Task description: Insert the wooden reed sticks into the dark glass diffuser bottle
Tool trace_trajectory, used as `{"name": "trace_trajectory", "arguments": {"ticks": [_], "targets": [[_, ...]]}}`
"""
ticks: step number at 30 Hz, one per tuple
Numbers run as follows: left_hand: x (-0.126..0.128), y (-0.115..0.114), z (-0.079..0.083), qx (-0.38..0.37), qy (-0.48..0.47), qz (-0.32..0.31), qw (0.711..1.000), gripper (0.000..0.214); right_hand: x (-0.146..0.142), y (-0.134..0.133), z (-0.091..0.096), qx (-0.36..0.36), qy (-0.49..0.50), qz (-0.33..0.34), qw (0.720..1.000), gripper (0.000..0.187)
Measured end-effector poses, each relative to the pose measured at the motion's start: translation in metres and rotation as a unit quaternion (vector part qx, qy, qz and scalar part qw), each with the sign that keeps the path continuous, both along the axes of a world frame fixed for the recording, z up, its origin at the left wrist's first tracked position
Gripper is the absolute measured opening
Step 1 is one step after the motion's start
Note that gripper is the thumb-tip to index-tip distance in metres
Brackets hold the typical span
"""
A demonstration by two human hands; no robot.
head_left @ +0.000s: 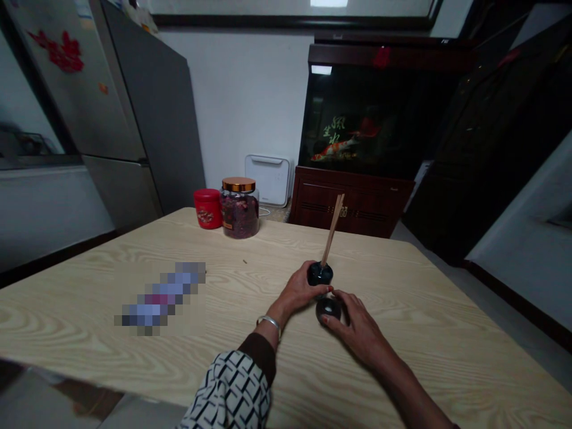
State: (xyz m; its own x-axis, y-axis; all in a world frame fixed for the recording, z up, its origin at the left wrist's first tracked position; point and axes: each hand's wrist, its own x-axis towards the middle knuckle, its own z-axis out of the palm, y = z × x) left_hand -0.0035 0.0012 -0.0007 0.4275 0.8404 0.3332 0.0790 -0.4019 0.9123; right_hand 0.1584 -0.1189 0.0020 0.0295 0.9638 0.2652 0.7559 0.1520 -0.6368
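On the pale wooden table point(424, 333) stands a small dark round holder point(320, 273) with a pair of thin wooden sticks point(333, 229) rising from it, tilted to the right. My left hand point(300, 290) curls around the holder's left side. Just in front lies a second small dark round object point(328, 308), and my right hand point(357, 326) is closed around it, thumb under and fingers over its right side. A silver bangle point(269, 322) sits on my left wrist above a patterned sleeve.
At the table's far edge stand a glass jar with a copper lid point(240, 207) and a red tin point(207, 208). A blurred-out object point(159, 297) lies left of centre. Behind are a grey fridge point(134, 107), a fish tank point(361, 119) on a wooden cabinet, and a white box point(267, 179).
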Motion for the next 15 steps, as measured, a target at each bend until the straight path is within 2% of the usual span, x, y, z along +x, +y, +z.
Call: {"name": "trace_trajectory", "arguments": {"ticks": [2, 4, 8, 10, 12, 15], "targets": [[-0.001, -0.002, 0.003, -0.004, -0.003, -0.004, 1.000, 0.069, 0.001, -0.001, -0.003, -0.003, 0.015, -0.006, 1.000, 0.055], [-0.002, -0.004, 0.004, -0.006, -0.011, -0.005, 1.000, 0.068, 0.001, 0.001, -0.005, 0.001, 0.031, -0.005, 0.999, 0.062], [-0.003, -0.005, 0.005, -0.044, -0.069, -0.009, 0.997, 0.069, 0.002, 0.025, -0.007, 0.000, 0.116, -0.060, 0.991, 0.070], [-0.005, -0.003, 0.004, -0.068, -0.110, 0.020, 0.991, 0.062, 0.002, 0.045, -0.004, -0.001, 0.145, -0.084, 0.986, 0.077], [-0.006, 0.002, 0.003, -0.078, -0.133, 0.073, 0.985, 0.054, 0.002, 0.064, 0.000, -0.004, 0.146, -0.061, 0.987, 0.081], [-0.009, 0.010, -0.001, -0.074, -0.123, 0.149, 0.978, 0.044, 0.000, 0.086, 0.006, -0.005, 0.112, -0.010, 0.994, 0.067]]}}
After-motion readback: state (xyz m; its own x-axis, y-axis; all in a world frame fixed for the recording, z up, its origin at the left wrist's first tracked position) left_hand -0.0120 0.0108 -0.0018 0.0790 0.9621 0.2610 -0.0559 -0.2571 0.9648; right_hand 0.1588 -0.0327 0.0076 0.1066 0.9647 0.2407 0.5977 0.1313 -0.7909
